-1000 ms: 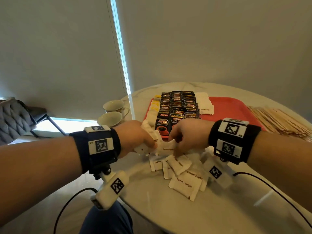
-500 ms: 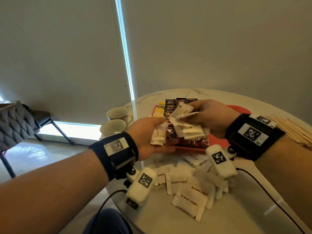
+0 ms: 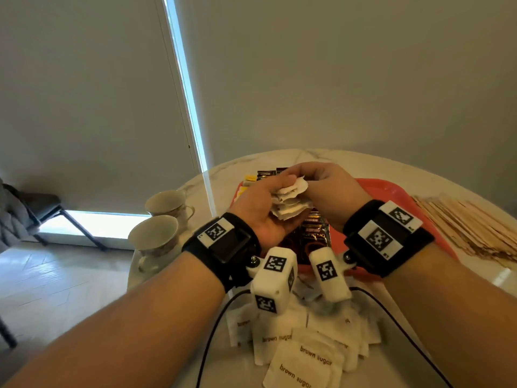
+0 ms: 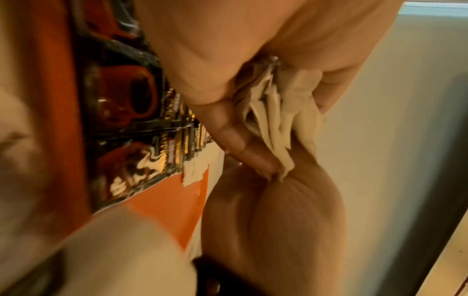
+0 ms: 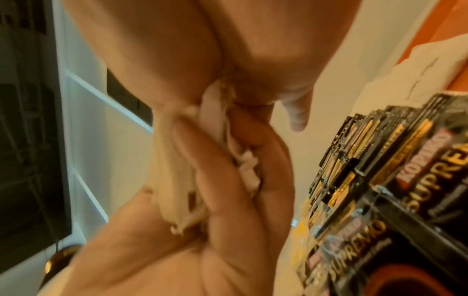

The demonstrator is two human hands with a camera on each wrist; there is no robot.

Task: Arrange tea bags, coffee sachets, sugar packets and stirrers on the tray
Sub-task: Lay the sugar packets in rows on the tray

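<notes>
Both hands meet above the near left part of the red tray (image 3: 391,189). Together they hold one uneven stack of white sugar packets (image 3: 291,203). My left hand (image 3: 279,186) cups the stack from below and the left, and my right hand (image 3: 310,177) pinches it from the right. Seen from the left wrist, the packets (image 4: 278,112) fan out between the fingers; seen from the right wrist, the packets (image 5: 172,180) are squeezed between both palms. Rows of dark coffee sachets (image 3: 313,233) (image 5: 380,180) and yellow tea bags (image 3: 249,179) lie on the tray under the hands.
Loose brown sugar packets (image 3: 305,354) lie in a heap on the marble table near me. A pile of wooden stirrers (image 3: 470,225) sits right of the tray. Two teacups (image 3: 156,236) stand at the table's left edge, with a chair (image 3: 28,208) beyond.
The hands rose from the heap on the table with packets. Half a second ago each held its own bundle; now the bundles are pressed into one stack over the tray.
</notes>
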